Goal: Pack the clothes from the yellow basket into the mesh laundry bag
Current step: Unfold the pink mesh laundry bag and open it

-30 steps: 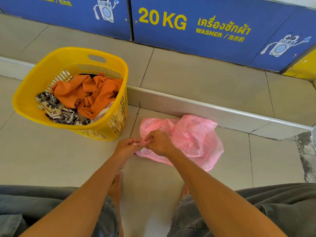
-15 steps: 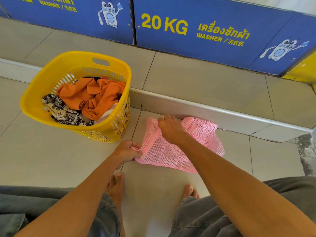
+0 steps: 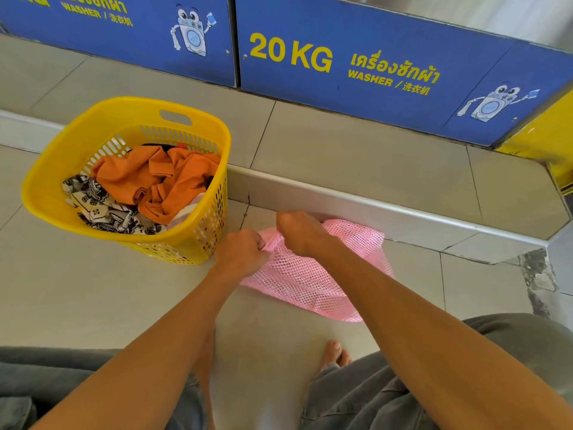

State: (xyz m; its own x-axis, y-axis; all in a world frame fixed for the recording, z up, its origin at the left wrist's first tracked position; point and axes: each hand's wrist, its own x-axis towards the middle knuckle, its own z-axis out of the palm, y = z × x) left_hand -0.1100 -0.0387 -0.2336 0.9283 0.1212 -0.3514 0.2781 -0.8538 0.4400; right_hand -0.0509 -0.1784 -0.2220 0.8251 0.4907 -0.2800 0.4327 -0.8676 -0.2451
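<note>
A pink mesh laundry bag [image 3: 313, 280] lies on the tiled floor at the foot of a step. My left hand [image 3: 240, 252] is closed on the bag's near left edge. My right hand [image 3: 299, 232] grips the bag's far edge close to the step. To the left stands the yellow basket [image 3: 62, 162]. It holds an orange garment [image 3: 155, 178], a black-and-white patterned cloth [image 3: 99, 206] and a bit of white fabric [image 3: 186, 212].
A raised tiled step [image 3: 372, 209] runs across behind the bag. Blue washer panels [image 3: 356, 57] marked 20 KG stand on it. My knees in grey trousers [image 3: 434, 383] and bare toes [image 3: 335, 352] are at the bottom. Cracked floor [image 3: 539, 274] lies at the right.
My hands were pinched together at the bag's near corner. The right hand has since moved to the far edge by the step, spreading the bag, while the left keeps its grip.
</note>
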